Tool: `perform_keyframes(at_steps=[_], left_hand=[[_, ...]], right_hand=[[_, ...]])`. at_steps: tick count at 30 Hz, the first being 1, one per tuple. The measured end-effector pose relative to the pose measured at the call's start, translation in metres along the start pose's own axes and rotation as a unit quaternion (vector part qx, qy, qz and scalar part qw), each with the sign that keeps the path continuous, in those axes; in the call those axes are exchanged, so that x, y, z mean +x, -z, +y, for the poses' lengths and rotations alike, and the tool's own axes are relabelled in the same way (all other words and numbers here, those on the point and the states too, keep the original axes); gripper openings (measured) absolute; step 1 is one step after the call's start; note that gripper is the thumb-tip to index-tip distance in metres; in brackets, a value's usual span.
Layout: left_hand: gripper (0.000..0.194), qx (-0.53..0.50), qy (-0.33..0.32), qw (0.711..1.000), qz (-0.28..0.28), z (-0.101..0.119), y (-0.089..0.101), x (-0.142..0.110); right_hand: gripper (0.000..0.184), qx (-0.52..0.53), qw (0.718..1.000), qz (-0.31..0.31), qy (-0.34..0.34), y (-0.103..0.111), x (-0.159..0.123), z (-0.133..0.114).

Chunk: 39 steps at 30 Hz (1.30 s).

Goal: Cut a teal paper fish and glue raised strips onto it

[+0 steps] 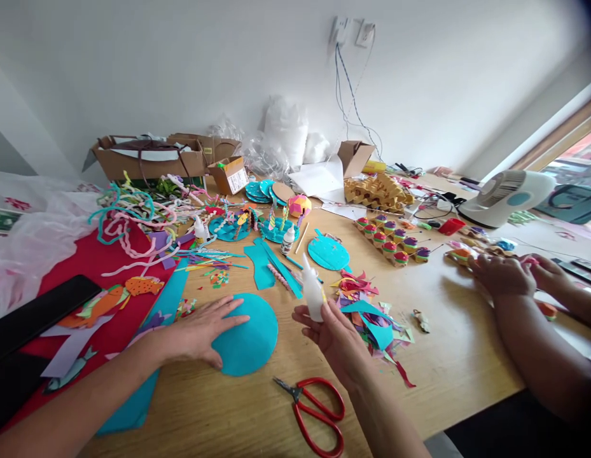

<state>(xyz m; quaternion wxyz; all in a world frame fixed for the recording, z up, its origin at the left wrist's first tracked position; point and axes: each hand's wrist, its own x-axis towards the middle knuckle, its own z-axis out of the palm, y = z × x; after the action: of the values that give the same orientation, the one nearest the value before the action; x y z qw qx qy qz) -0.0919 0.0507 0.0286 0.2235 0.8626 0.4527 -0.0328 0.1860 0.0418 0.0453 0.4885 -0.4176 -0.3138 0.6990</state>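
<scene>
My left hand (200, 331) lies with spread fingers over the left edge of a round blue disc (250, 337) on the wooden table. In my right hand (336, 340) a white glue bottle (314, 292) is held upright, nozzle up, just right of the disc. Red-handled scissors (317, 410) rest on the table below that hand, their blades pointing up and left. Colourful paper scraps (371, 312) are heaped to the right of the bottle. Blue paper strips (271, 267) and a smaller glue bottle (288, 240) are farther back.
A co-worker's hands (509, 277) work at the right. Between us stands an egg-carton piece with coloured cups (390, 242). A white fan (505, 197) is at the far right. Red sheets (109, 254), a black phone-like slab (42, 318) and pipe cleaners (133, 216) crowd the left; cardboard boxes (147, 165) line the wall.
</scene>
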Motion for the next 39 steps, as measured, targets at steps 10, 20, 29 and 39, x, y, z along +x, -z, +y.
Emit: perform_keyframes(at_steps=[10,20,29,39], left_hand=[[0.089,0.005,0.049,0.999,-0.011,0.004,-0.01,-0.008],[0.081,0.04,0.126,0.991,0.03,0.046,-0.021,-0.009],[0.07,0.062,0.201,0.976,0.064,0.064,-0.031,-0.002],[0.067,0.066,0.196,0.976,0.067,0.065,-0.036,-0.002]], right_hand=[[0.057,-0.01,0.997,0.022,-0.079,0.001,-0.014,0.035],[0.062,-0.02,0.997,0.026,-0.064,-0.003,0.005,0.035],[0.064,-0.095,0.994,-0.016,-0.046,-0.008,0.031,0.026],[0.046,-0.209,0.974,-0.038,0.083,-0.009,0.029,0.001]])
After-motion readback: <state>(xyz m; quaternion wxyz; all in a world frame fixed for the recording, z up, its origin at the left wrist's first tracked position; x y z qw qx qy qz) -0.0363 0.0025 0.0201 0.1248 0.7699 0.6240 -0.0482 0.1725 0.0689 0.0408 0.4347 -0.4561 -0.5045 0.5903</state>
